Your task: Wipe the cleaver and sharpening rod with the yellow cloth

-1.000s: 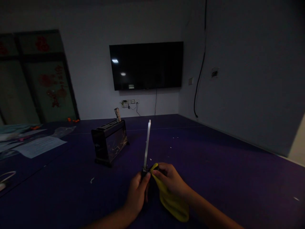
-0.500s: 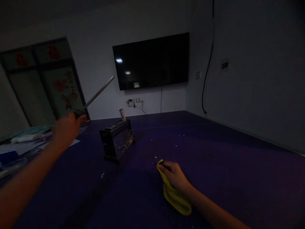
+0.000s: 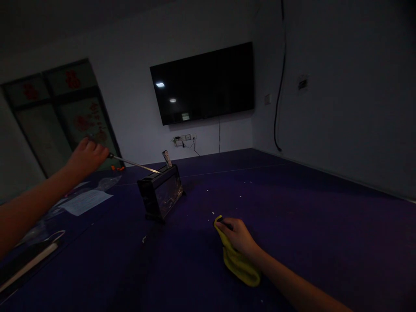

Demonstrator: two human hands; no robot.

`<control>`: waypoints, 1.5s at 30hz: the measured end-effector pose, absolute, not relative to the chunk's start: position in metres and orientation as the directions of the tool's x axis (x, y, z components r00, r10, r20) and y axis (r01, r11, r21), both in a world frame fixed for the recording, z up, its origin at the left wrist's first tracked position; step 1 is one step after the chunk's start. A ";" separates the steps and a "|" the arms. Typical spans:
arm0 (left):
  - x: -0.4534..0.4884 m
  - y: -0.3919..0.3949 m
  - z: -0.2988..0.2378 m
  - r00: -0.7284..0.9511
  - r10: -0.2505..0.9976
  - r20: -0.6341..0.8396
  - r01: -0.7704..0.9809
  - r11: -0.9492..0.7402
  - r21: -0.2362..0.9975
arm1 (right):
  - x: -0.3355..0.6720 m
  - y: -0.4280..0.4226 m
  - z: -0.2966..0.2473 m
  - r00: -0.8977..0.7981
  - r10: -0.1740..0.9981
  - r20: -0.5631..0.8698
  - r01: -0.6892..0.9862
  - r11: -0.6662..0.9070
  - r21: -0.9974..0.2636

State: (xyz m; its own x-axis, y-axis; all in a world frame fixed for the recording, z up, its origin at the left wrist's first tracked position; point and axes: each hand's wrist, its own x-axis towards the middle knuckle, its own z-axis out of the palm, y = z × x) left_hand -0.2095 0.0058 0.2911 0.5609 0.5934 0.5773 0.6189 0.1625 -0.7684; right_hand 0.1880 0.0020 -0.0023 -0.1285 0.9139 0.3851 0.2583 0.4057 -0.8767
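My left hand [image 3: 86, 157] is raised at the left, closed round the dark handle of a long thin knife [image 3: 134, 164]. The blade points right and slightly down, and its tip sits at the top of a black knife block [image 3: 160, 193] standing on the dark purple table [image 3: 292, 208]. Another handle [image 3: 167, 158] sticks up from the block's far end. My right hand [image 3: 238, 236] rests on the table near the middle, fingers closed on a yellow cloth [image 3: 237, 262] that lies under it.
A white sheet of paper [image 3: 85, 201] and clutter lie on the table's left side. A white strip [image 3: 30, 262] lies at the near left edge. A dark wall screen [image 3: 203, 82] hangs behind. Small white crumbs dot the table.
My left hand carried the knife from in front of me up to the left, then swung the blade down so its tip meets the block's top. My right hand stayed on the cloth.
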 end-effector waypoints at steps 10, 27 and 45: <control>-0.202 0.023 0.299 0.552 0.627 0.550 0.639 0.105 -0.762 | 0.189 0.002 -0.002 -0.126 0.909 0.398 0.280 0.418 -0.864; -0.154 0.076 0.332 0.704 0.525 0.478 0.599 -0.079 -0.797 | 0.191 0.000 0.002 -0.135 0.899 0.416 0.299 0.438 -0.848; -0.107 0.141 0.248 0.749 0.610 0.259 0.545 -0.344 -0.765 | 0.193 0.004 -0.002 -0.153 0.901 0.407 0.347 0.435 -0.831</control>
